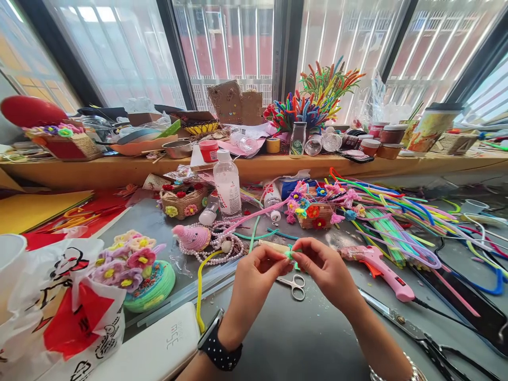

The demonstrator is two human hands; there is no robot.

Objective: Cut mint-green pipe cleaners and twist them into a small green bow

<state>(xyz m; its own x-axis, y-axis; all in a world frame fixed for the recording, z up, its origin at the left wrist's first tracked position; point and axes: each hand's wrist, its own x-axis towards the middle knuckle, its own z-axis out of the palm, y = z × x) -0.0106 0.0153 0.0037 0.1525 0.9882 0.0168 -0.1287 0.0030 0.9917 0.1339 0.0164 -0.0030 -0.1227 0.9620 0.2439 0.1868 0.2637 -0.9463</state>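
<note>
Between the fingertips of my left hand (260, 272) and my right hand (323, 270) is a small piece of bent green pipe cleaner (291, 256), pinched from both sides above the grey table. The fingers hide most of its shape. Just below and behind it lie small silver scissors (294, 287), partly covered by my hands. A pink hot glue gun (383, 270) rests to the right of my right hand. Left of my left hand, a yellow pipe cleaner (200, 296) curves down beside a white power bank (159, 344).
Large black-handled scissors (416, 330) lie at right, near bundled pipe cleaners (391, 233). A plastic bottle (227, 185), flower baskets (317, 216) and pearl strings (216, 259) stand or lie behind. Pipe-cleaner flowers (130, 264) and a plastic bag (79, 317) fill the left. A cluttered ledge (254, 168) runs behind.
</note>
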